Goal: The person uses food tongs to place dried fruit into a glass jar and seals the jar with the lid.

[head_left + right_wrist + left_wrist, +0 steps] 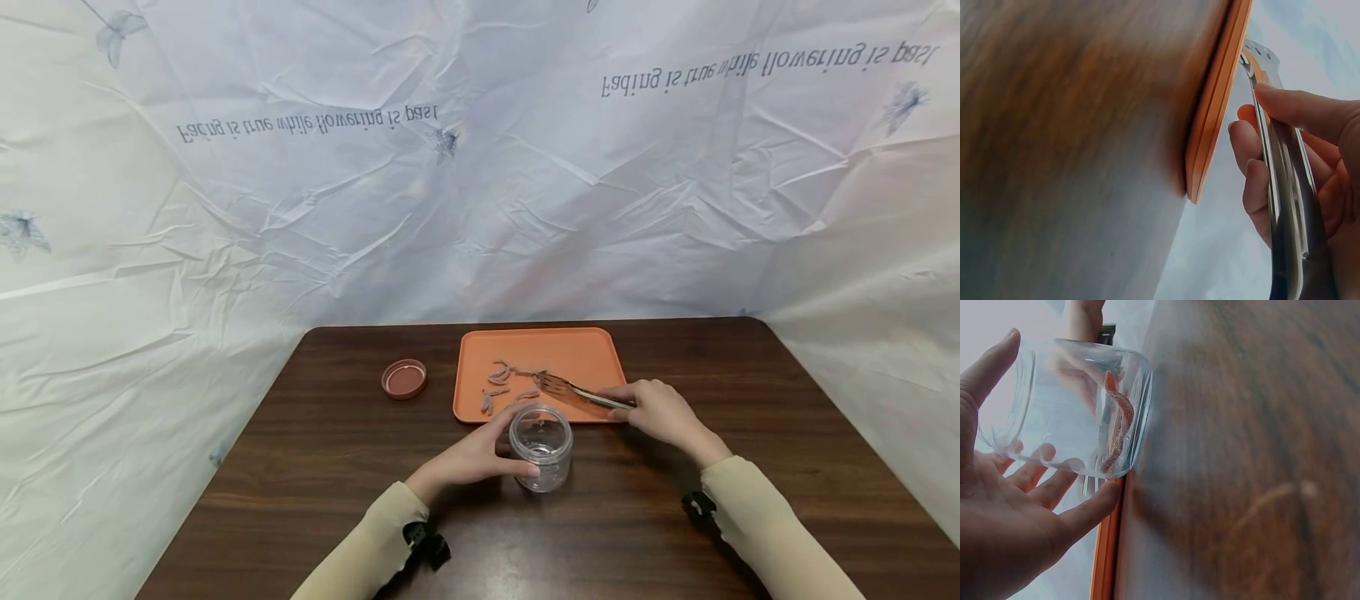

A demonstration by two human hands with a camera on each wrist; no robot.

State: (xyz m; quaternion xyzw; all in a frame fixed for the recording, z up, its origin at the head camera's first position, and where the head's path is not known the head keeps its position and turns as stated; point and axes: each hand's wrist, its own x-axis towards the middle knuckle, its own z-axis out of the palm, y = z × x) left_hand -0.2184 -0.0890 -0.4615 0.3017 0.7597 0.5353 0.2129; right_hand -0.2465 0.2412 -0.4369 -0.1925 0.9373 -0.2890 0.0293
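My left hand (476, 457) holds a clear, lidless jar (551, 471) upright on the table in front of the tray, thumb on the near side. In the left wrist view, a curved reddish-brown strip (1124, 422) shows through the wall near the jar's base. My right hand (663, 410) grips metal tongs (1285, 187) with slotted ends, thumb on top. The tongs reach left over the orange tray (577, 350), their tips by a thin pinkish-brown strip (527, 373). Whether the tips pinch it is too small to tell. Several similar strips (498, 377) lie on the tray's left half.
A round reddish lid (405, 379) lies on the dark wooden table (337, 450), left of the tray. White sheeting (480, 208) with printed text hangs behind the table and along its sides. The tray has a low raised rim.
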